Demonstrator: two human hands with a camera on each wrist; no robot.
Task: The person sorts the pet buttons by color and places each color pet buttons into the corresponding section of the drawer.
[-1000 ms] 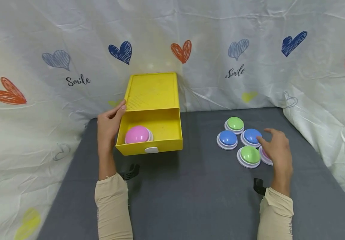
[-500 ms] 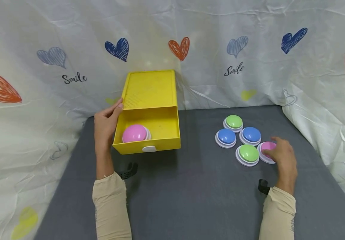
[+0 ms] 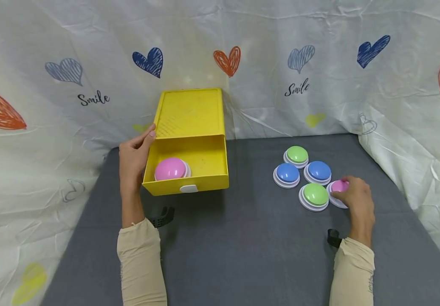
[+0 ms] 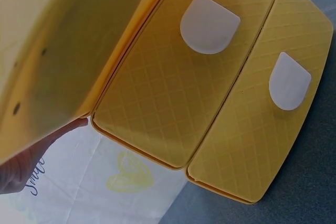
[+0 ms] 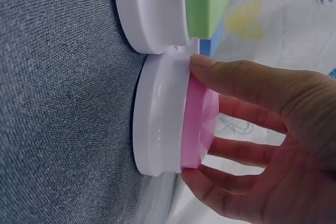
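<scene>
The yellow drawer box [image 3: 189, 112] stands against the back cloth with its top drawer [image 3: 208, 183] pulled out. A large pink push button [image 3: 170, 168] lies in that drawer's left part. My left hand [image 3: 133, 155] touches the box's upper left edge with its fingertips, the fingers mostly straight. On the right, my right hand [image 3: 359, 197] grips a pink dome push button [image 3: 336, 188] with a white base. In the right wrist view the thumb lies at one side of the pink dome [image 5: 202, 124] and the fingers curl round the other; its base rests on the cloth.
Beside the gripped button sit a near green button [image 3: 315, 194], a right blue button [image 3: 319, 170], a left blue button [image 3: 287, 173] and a far green button [image 3: 297, 154]. Two lower drawers with white tabs [image 4: 210, 24] show in the left wrist view. Grey cloth [image 3: 258, 255] covers the table.
My right hand has moved from over the right blue button down to the pink one, and its fingers have closed round it. The left hand stays at the box; the view shifts slightly.
</scene>
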